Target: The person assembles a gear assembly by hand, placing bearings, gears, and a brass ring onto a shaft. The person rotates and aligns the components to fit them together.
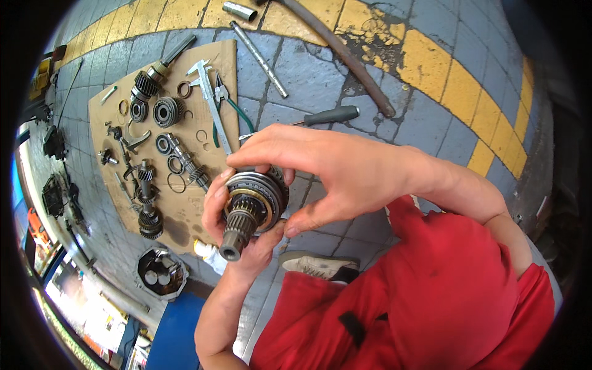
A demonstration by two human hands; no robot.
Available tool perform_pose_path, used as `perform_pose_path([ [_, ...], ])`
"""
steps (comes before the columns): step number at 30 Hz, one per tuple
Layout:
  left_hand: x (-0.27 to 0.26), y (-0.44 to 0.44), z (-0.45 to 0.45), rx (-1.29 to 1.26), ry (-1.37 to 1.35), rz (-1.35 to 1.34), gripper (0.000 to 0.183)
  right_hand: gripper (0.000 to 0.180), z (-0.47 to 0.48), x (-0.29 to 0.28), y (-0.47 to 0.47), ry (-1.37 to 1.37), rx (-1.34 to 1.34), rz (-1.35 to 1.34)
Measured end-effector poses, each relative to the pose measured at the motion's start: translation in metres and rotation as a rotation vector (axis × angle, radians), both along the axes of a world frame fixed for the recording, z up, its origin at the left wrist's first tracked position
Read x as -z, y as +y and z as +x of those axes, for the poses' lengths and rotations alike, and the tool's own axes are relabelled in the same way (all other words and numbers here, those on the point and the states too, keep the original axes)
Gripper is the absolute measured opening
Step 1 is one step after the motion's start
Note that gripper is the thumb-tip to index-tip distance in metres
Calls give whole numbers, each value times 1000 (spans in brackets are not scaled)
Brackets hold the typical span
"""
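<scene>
My left hand (259,245) holds a splined gear shaft with a synchronizer assembly (243,217), its fingers on the left of the ring stack and its thumb on the lower right. The hollow shaft end tilts down toward me. A brass-coloured ring shows inside the toothed steel rings. My right hand (323,180) arches over the top and right of the assembly, fingers spread and thumb beside the left thumb; its firm contact is unclear. Past the right fingers lie a vernier caliper (209,95), green-handled pliers (222,92) and a screwdriver (333,115).
A cardboard sheet (173,226) holds gears, bearings, rings, forks and shafts. On the tiled floor lie a metal rod (259,58), a socket (239,11) and a long rusty bar (347,55). A metal housing (162,273) and a white glove (210,254) sit lower left.
</scene>
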State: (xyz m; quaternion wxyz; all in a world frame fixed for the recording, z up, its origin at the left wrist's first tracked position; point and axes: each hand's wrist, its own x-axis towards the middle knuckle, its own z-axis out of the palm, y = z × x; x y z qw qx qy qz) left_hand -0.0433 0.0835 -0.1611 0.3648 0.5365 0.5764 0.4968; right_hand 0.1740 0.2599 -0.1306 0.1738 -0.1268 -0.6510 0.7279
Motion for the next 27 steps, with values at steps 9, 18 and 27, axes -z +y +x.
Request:
perform_pose_path([
  [9, -23, -14, 19, -32, 122, -103, 115, 93, -2, 44, 12, 154, -6, 119],
  [18, -39, -29, 29, -152, 150, -204, 118, 77, -38, 70, -21, 219, 127, 93],
  [27, -60, -32, 29, -271, 411, -295, 114, 61, -54, 82, -37, 260, 132, 103],
])
